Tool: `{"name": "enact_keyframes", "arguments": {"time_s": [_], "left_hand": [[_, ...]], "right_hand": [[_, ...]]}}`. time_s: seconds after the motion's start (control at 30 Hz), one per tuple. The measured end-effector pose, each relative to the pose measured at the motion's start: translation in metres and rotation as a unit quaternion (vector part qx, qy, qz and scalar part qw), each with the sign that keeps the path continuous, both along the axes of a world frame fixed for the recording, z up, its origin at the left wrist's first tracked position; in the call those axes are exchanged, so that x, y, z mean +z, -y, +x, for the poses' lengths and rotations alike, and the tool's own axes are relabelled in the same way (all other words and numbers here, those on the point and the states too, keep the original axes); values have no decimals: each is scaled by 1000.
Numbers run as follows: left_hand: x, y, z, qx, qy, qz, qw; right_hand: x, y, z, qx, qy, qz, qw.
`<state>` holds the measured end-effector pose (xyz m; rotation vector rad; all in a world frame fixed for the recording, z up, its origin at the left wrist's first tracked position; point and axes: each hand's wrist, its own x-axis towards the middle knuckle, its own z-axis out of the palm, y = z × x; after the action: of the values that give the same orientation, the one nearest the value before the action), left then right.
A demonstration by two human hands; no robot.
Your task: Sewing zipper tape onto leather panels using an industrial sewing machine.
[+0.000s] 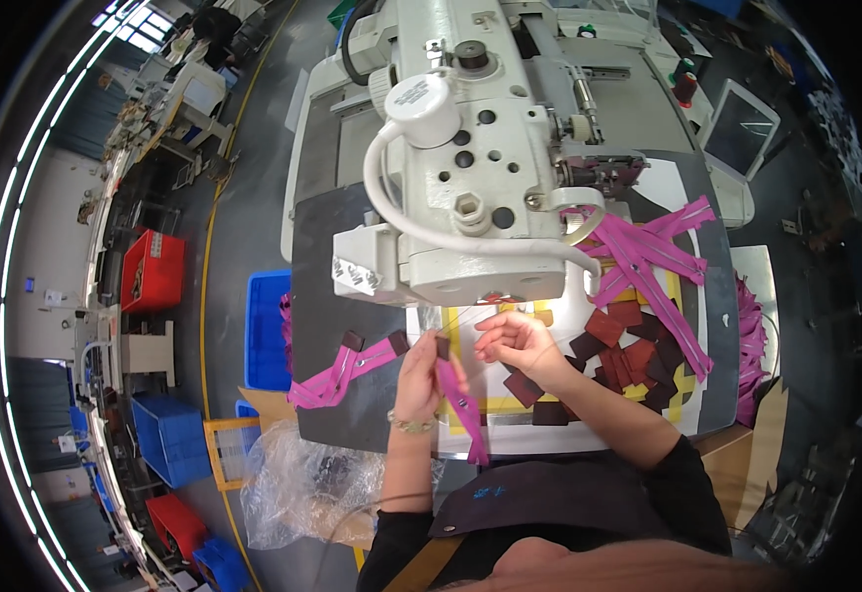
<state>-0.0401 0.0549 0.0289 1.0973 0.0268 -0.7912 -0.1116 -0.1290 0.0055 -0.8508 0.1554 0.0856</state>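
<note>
A magenta zipper point(462, 403) with a dark brown end tab is pinched in my left hand point(418, 380), its free end hanging toward the front edge of the table. Close by on the right, my right hand point(520, 343) is raised with its fingers loosely curled and apart; I see nothing in them. Both hands are just in front of the white sewing machine head point(480, 197). Left of my left hand lie more magenta zippers point(337, 377) with brown tabs. Beside my right forearm is a loose pile of dark brown and reddish patches point(631, 360).
Several crossed magenta zippers point(643, 261) lie on the table's right side. A blue bin point(265, 331) stands left of the table, above clear plastic wrapping point(293, 474). Farther left are a red crate point(152, 271) and another blue crate point(169, 439). A screen point(742, 128) stands at the far right.
</note>
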Motion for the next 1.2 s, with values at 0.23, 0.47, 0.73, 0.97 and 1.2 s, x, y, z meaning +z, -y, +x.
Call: {"name": "enact_keyframes", "arguments": {"time_s": [0.23,0.47,0.73,0.97,1.2], "left_hand": [[22,-95,38,-260,143,196,935],[32,-178,81,-251,476,541,647],[13,-221,127,70,440,794,413],[3,-165,92,89,581,691,420],[6,-140,64,57,635,594,490]], "right_hand": [[-4,-8,-1,3,12,-53,999],[17,-28,-7,-35,146,-350,925],[50,-41,-15,-17,300,-530,793],[64,-29,-75,21,465,-682,565],[58,67,-158,15,268,-782,563]]}}
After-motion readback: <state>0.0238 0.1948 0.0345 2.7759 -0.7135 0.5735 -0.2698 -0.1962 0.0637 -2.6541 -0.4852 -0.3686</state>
